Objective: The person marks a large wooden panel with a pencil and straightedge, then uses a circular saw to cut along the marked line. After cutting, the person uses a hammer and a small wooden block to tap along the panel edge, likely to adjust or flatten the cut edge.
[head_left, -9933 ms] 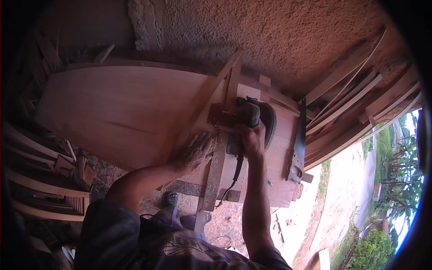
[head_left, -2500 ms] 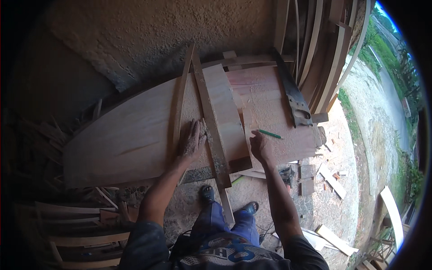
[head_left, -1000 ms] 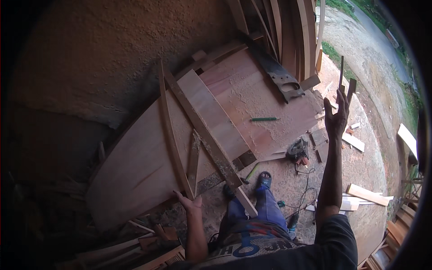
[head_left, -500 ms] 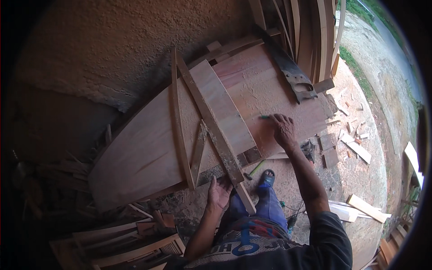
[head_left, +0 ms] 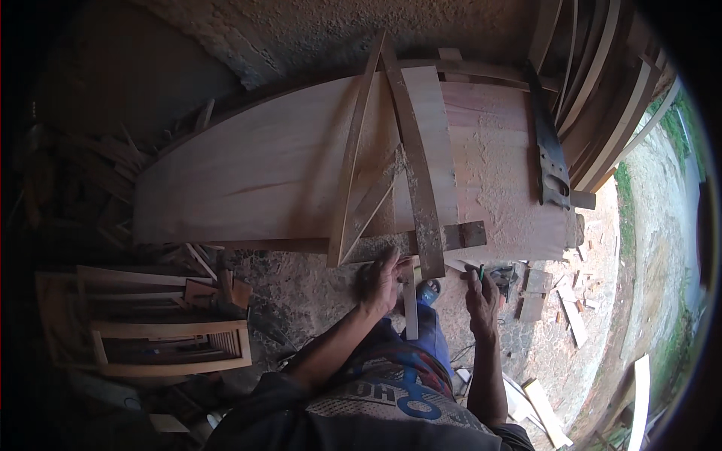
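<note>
My left hand (head_left: 380,286) is at the lower crosspiece (head_left: 371,248) of a triangular wooden frame (head_left: 417,188), fingers curled; what they grip is hidden. A narrow pale strip (head_left: 411,308) hangs beside it. My right hand (head_left: 483,304) holds a green pencil (head_left: 482,273) upright, below the board's front edge. The frame lies across a long curved plywood panel (head_left: 241,173), over a pale rectangular piece (head_left: 436,135). A handsaw (head_left: 549,150) lies at the panel's right end, near loose sawdust.
Stacked curved timbers (head_left: 609,113) lean at upper right against a rough wall (head_left: 301,30). Wooden frames (head_left: 169,364) stand at lower left. A dark power tool (head_left: 505,282), offcuts (head_left: 571,316) and long pale boards (head_left: 545,410) lie on the floor at right, beside a road outside.
The power tool was on the panel earlier and is now off it. My right hand has picked up the pencil and drawn back. My left hand has risen to the crosspiece. The view has turned.
</note>
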Tool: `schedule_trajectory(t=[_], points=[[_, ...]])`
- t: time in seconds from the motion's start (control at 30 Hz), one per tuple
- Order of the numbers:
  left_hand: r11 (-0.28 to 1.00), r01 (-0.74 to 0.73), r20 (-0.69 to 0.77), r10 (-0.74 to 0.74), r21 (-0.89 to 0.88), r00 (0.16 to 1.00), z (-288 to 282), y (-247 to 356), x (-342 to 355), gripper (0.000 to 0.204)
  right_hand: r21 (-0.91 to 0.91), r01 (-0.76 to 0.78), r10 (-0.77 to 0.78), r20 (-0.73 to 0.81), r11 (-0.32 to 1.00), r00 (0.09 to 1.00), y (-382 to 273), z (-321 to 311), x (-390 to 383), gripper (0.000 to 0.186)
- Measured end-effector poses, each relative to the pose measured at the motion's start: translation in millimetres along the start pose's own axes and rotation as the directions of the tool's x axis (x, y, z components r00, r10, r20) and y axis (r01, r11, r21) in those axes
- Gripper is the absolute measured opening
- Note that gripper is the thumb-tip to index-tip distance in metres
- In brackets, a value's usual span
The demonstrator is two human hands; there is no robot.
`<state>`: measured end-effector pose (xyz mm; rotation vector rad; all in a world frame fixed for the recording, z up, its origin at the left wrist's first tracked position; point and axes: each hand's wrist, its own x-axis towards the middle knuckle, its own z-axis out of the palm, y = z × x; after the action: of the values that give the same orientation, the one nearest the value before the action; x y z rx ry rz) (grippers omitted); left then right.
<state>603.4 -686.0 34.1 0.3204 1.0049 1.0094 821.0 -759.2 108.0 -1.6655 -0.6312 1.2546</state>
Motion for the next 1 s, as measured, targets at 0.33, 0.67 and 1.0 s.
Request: schedule_trajectory(t=[0.33,0.67,1.0], points=[[0.907,-0.155,0.127,0.114,0.392,0.985,90,-49,-22,0.034,0.564,-0.052,0.107,-0.065,0.824,0.992,5,1,34,0.021],[0.846,-0.254,0.493,-0.012,0.468,0.87,78,-54,-30,0.033,0.559,0.058,0.079,-0.218,0.827,0.973,18,-134,49,0.018],[0.704,-0.193,0.267,0.005,0.683,0.964,-53,0,-27,0.044,-0.844,0.438,-0.843,-0.03,0.309,0.536,70,-234,85,0.034]])
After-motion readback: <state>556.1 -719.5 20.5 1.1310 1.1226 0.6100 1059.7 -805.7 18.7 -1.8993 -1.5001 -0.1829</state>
